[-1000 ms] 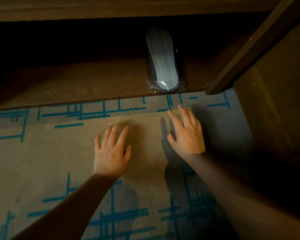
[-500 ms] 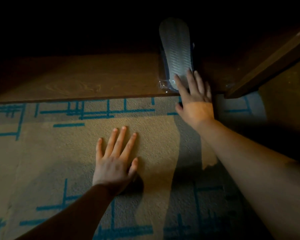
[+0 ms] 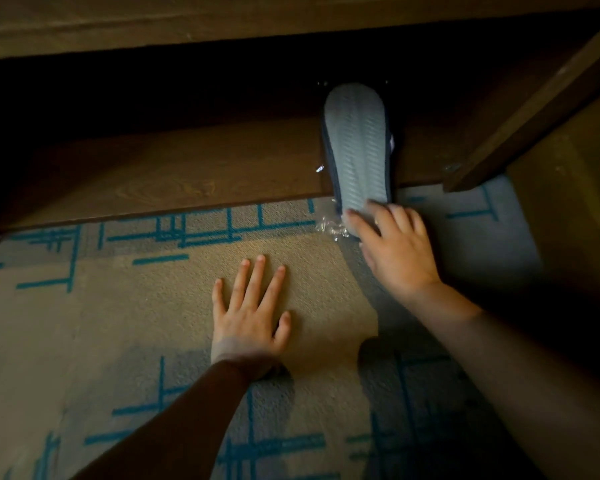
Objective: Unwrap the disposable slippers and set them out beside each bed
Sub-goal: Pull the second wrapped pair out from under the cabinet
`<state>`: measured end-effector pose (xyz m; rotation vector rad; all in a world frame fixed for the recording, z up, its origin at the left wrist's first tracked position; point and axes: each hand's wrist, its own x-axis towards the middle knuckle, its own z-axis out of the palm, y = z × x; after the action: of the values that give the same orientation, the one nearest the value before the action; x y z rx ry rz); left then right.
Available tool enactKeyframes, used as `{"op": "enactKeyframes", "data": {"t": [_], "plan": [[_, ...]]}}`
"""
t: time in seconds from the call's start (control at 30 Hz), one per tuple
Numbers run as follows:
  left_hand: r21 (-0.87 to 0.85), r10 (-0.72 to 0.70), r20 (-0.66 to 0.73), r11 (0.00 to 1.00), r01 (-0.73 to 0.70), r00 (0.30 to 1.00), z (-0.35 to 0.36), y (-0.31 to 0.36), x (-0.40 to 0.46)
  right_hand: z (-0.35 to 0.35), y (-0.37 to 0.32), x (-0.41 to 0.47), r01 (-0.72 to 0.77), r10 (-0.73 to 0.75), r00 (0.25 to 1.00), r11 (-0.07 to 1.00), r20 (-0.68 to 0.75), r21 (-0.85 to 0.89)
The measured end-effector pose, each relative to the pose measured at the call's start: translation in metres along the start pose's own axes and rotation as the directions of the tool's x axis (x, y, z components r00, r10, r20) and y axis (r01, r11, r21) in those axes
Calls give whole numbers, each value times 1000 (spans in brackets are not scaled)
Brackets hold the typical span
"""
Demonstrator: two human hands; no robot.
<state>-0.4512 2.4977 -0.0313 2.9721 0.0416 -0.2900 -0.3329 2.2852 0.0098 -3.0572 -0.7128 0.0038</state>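
Note:
A pair of wrapped slippers [image 3: 357,147], grey ribbed sole up inside clear plastic, lies on a low wooden shelf [image 3: 174,174] with its near end hanging over the shelf's front edge onto the carpet. My right hand [image 3: 395,247] grips that near end, fingers curled over the sole and the crinkled plastic. My left hand [image 3: 250,313] rests flat on the carpet with fingers spread, to the lower left of the package and apart from it.
The floor is beige carpet [image 3: 125,341] with teal line patterns. A dark wooden door or panel [image 3: 541,102] angles in at the upper right. The back of the shelf recess is dark, and a wooden board [image 3: 153,22] spans above it.
My right hand reached up from the carpet to the slipper package, took hold of its near end and drew it toward me over the shelf edge. My left hand stayed flat on the carpet.

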Motion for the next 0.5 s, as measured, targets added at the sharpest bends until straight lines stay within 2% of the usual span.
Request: {"op": "enactKeyframes", "data": {"t": [0.1,0.2,0.3,0.5], "plan": [[2,-20,-11,1000,20,1000,-1,4,-1,10,-7,-39,63,-66,997,997,-42,-54],[-54,-97,5,994,97,995,1,15,-13,21,-15,-82,116,-125,987,990,-105,-81],[-125,-170,46,977,174,984,4,30,-35,20,-29,-119,60,-62,995,998,-75,-24],[-299,-131,98,942,155,987,-3,46,-100,5,-46,-186,61,-59,998,988,-17,141]]}}
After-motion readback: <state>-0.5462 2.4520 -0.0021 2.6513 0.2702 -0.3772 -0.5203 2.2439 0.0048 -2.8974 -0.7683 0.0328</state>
